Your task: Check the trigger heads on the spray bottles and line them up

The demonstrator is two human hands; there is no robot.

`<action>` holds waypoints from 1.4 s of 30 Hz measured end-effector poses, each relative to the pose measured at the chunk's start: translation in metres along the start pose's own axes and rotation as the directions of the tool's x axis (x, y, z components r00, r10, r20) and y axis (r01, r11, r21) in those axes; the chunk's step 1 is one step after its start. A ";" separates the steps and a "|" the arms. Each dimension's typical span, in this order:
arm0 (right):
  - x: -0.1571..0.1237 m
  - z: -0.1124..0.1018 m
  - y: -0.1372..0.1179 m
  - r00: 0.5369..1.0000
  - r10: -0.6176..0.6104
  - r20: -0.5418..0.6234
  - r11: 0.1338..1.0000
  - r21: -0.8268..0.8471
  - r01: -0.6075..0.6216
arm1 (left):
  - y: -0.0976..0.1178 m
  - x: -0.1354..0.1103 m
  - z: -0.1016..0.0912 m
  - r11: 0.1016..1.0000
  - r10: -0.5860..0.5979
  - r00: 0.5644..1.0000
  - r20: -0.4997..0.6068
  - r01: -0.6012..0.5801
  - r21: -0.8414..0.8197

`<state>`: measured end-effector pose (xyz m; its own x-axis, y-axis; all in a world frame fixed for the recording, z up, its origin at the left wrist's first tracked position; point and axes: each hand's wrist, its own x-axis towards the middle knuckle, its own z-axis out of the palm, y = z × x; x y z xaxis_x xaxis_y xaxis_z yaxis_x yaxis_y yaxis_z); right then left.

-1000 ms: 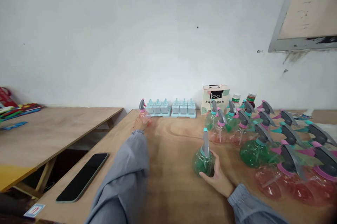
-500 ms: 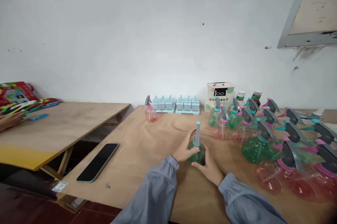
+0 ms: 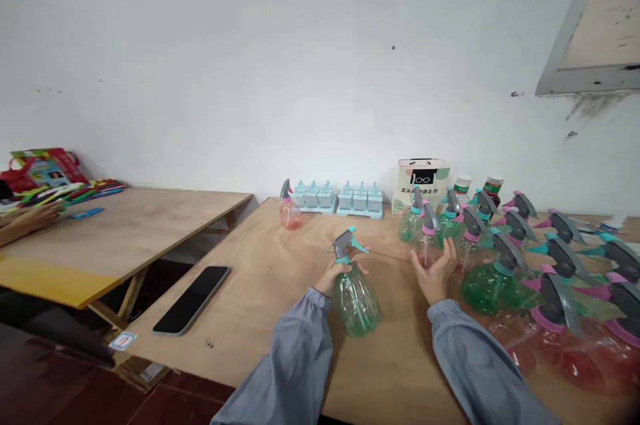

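Observation:
A green spray bottle [image 3: 358, 302] with a grey and turquoise head is tilted over the table, its base toward me and its nozzle pointing right. My left hand [image 3: 333, 276] is wrapped around its neck just below the head. My right hand [image 3: 433, 272] is open, thumb and fingers apart, in front of a pink spray bottle [image 3: 427, 242] in the group on the right. Whether the fingers touch that bottle I cannot tell. Farther right in the group is another green spray bottle [image 3: 487, 285].
Several more pink and green spray bottles crowd the right side. At the back stand a lone pink spray bottle [image 3: 291, 214], two light-blue popsicle moulds [image 3: 360, 202] and a paper bag [image 3: 420, 182]. A phone [image 3: 191, 300] lies left. Another person's hand [image 3: 37, 218] is at the neighbouring table [image 3: 165, 218].
The green spray bottle, upright between both hands before, is now tilted and turned in my left hand. My right hand has let go and moved right, toward the group of bottles.

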<state>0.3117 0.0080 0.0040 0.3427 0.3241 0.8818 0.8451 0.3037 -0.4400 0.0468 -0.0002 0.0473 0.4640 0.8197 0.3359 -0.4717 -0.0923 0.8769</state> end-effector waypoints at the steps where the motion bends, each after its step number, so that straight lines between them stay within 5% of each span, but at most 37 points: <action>1: 0.002 0.004 0.007 1.000 0.018 0.002 1.000 -0.021 -0.018 | 0.002 -0.001 0.000 1.000 -0.011 0.998 0.055 0.012 -0.024; 8: -0.009 0.026 0.026 0.978 0.181 0.108 0.982 0.027 -0.185 | -0.010 -0.001 0.000 0.998 -0.053 0.982 0.184 0.057 -0.017; 15: -0.023 0.012 0.015 0.964 0.195 0.183 0.971 0.103 -0.215 | -0.013 0.001 -0.008 0.999 -0.033 0.998 0.053 0.034 -0.006; 24: -0.043 -0.005 0.003 0.930 0.185 0.317 0.943 0.211 -0.259 | -0.016 0.003 -0.005 0.999 -0.043 0.998 0.050 0.042 0.023; 32: -0.043 -0.005 -0.003 0.922 0.158 0.354 0.925 0.274 -0.264 | -0.019 0.002 -0.003 0.998 0.028 0.998 0.065 -0.024 -0.064; 42: -0.044 -0.014 -0.015 0.910 0.171 0.378 0.906 0.302 -0.296 | -0.021 0.002 -0.002 0.999 -0.038 0.999 0.010 0.038 -0.016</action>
<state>0.2898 -0.0236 -0.0259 0.3016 0.6852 0.6630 0.5409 0.4497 -0.7108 0.0564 0.0046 0.0293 0.4892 0.8170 0.3054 -0.4653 -0.0517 0.8836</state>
